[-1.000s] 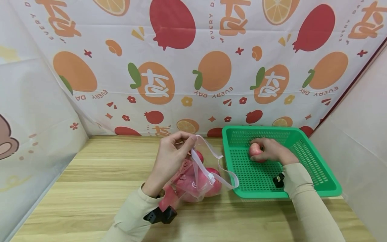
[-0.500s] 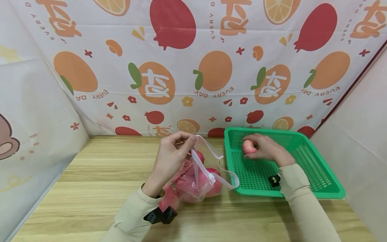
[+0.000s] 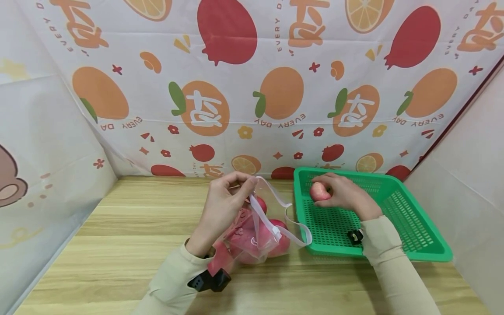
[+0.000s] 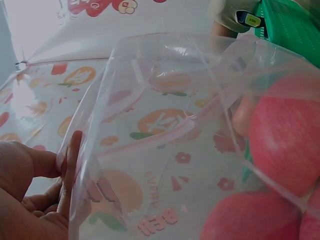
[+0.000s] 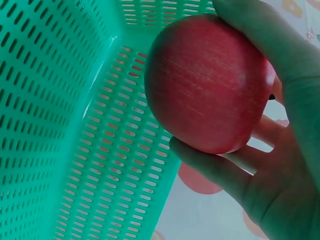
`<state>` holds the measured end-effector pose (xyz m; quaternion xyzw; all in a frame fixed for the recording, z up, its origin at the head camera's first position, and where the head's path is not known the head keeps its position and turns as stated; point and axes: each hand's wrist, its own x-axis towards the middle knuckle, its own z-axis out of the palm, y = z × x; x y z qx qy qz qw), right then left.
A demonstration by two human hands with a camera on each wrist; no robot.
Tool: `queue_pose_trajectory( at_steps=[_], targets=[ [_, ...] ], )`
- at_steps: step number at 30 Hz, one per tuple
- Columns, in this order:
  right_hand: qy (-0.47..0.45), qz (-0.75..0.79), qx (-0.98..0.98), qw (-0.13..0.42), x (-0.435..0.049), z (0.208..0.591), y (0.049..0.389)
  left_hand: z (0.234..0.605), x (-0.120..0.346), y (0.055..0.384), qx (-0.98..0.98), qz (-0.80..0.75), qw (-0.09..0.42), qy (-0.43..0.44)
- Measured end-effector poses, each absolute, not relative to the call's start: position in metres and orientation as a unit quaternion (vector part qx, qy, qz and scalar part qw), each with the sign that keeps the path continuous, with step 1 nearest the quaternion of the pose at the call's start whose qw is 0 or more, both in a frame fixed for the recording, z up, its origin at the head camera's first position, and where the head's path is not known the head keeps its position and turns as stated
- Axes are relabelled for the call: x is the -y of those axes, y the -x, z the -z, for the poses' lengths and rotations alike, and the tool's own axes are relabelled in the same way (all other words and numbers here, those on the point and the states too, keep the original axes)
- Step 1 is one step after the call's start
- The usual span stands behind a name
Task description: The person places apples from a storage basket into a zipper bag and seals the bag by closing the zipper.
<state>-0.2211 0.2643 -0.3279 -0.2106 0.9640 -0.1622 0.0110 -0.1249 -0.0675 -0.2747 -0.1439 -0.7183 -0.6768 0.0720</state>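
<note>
My left hand (image 3: 218, 208) pinches the rim of a clear zip bag (image 3: 264, 215) between thumb and finger, and the bag's slider strip gapes open toward the basket. Several red apples (image 3: 278, 246) lie in the bag on the table; in the left wrist view, apples (image 4: 287, 135) show through the plastic. My right hand (image 3: 348, 194) grips a single red apple (image 3: 320, 191) over the left part of a green basket (image 3: 429, 254). The right wrist view has this apple (image 5: 207, 82) held between thumb and fingers, above the slotted basket floor.
The basket's left rim stands close to the bag's loose zip strip. Wood-grain table (image 3: 118, 245) stretches to the left of the bag. A fruit-print cloth (image 3: 244, 96) hangs behind, and pale cloth walls (image 3: 472, 175) stand at both sides.
My right hand has carried the apple left and slightly up within the basket, toward the bag. The basket has shifted slightly right in view. My left hand keeps its pinch on the bag.
</note>
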Motion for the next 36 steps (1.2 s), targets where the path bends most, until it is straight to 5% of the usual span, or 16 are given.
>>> queue_pose_trajectory(
  at_steps=[36],
  targets=[
    [0.223,0.221,-0.946,-0.075,-0.236,0.316,0.205,0.274,0.067,0.122,0.726,0.667,0.073,0.148]
  ],
)
